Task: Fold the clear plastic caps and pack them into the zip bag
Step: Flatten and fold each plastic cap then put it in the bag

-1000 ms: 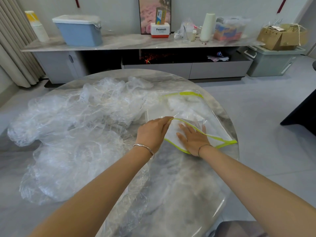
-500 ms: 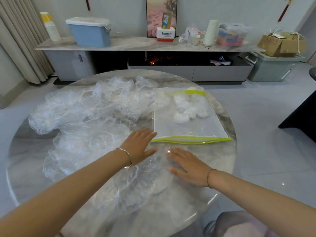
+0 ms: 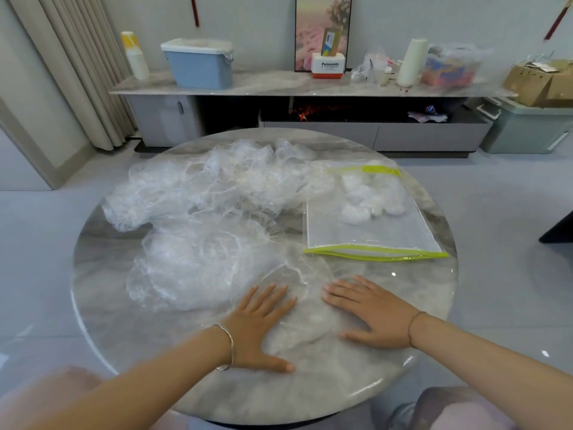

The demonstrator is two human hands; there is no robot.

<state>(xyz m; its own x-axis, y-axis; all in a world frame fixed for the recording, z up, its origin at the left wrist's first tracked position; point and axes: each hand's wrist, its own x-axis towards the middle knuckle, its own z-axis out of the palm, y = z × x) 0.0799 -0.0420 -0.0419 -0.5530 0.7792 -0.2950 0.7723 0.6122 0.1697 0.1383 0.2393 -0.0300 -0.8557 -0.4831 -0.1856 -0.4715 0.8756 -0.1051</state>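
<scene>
One cap point(image 3: 305, 308) pressed flat, most not yet folded.
Left hand point(image 3: 257, 324) and right hand point(image 3: 375, 315) lie flat, fingers spread, on it just in front of the zip bag point(image 3: 372, 231); a few folded caps point(image 3: 369, 203) sit inside, and a large loose pile point(image 3: 198, 218) beside it awaits folding.
</scene>
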